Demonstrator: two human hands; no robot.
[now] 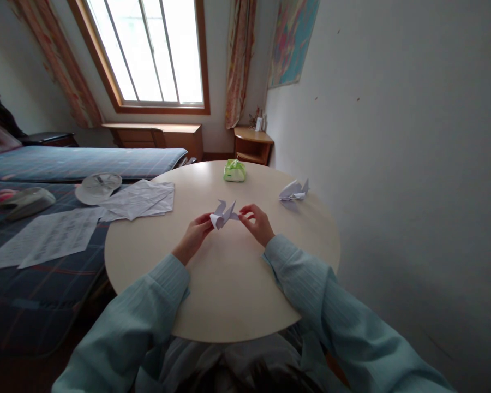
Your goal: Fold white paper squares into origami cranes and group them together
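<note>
Over the middle of a round beige table (pixel 229 295), both my hands pinch a small folded white paper figure (pixel 223 214) with pointed flaps. My left hand (pixel 195 236) grips its left end with closed fingers. My right hand (pixel 257 221) pinches its right tip. Both arms wear light blue sleeves. A second folded white paper figure (pixel 293 191) lies on the table to the right, near the wall, apart from my hands.
A green and white pouch (pixel 234 171) sits at the table's far edge. Loose white sheets (pixel 141 199) overlap the table's left edge. A bed (pixel 45 256) on the left carries printed papers (pixel 49 236) and a round fan-like object (pixel 98 187). A white wall runs close on the right.
</note>
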